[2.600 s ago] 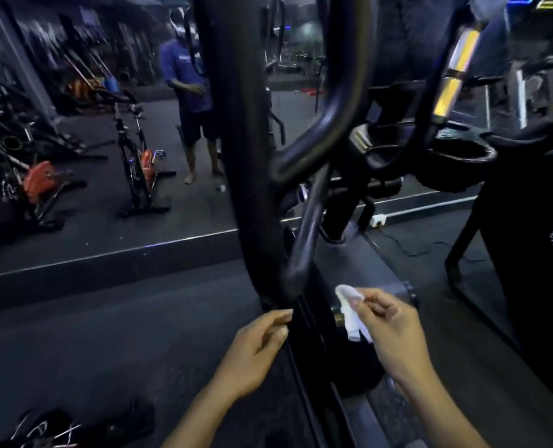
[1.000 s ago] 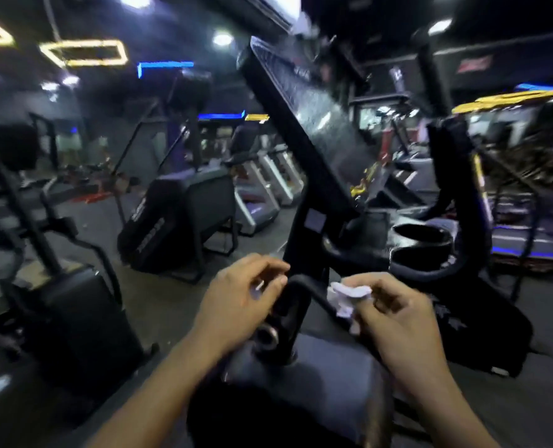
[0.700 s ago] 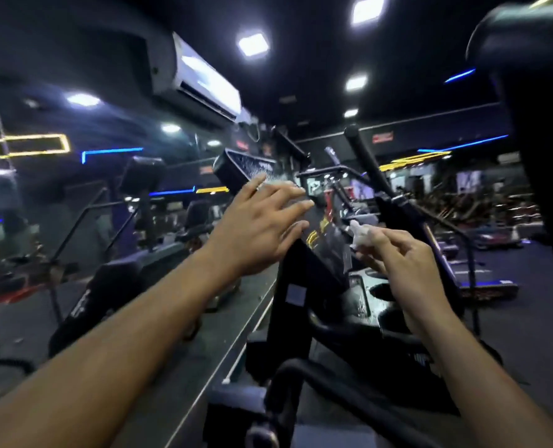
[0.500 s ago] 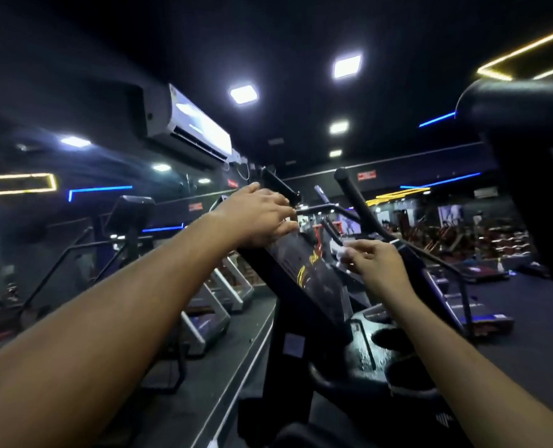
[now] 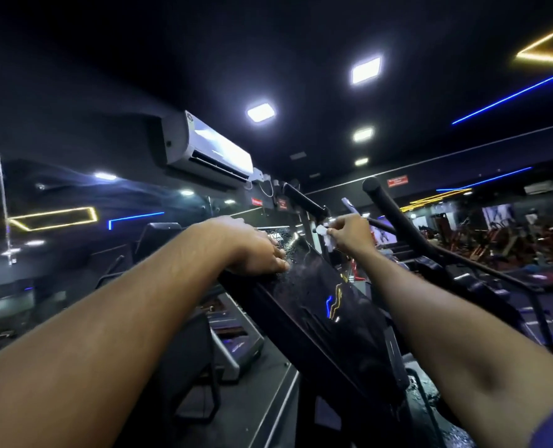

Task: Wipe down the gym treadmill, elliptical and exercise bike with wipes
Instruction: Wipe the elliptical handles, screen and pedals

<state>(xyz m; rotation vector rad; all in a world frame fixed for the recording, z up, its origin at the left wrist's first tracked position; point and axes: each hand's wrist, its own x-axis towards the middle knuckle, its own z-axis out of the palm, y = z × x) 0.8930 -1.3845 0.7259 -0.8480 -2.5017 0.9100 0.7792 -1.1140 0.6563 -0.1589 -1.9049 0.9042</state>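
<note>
Left hand: my left hand (image 5: 257, 250) rests on the top edge of the console (image 5: 320, 299), fingers curled over it.
Right hand: my right hand (image 5: 352, 232) pinches a white wipe (image 5: 326, 236) at the console's upper right corner, beside a black handlebar (image 5: 304, 199).
Console: dark, tilted, glossy, speckled with droplets.
Overhead: air conditioner (image 5: 210, 148), square ceiling lights (image 5: 365, 70).
</note>
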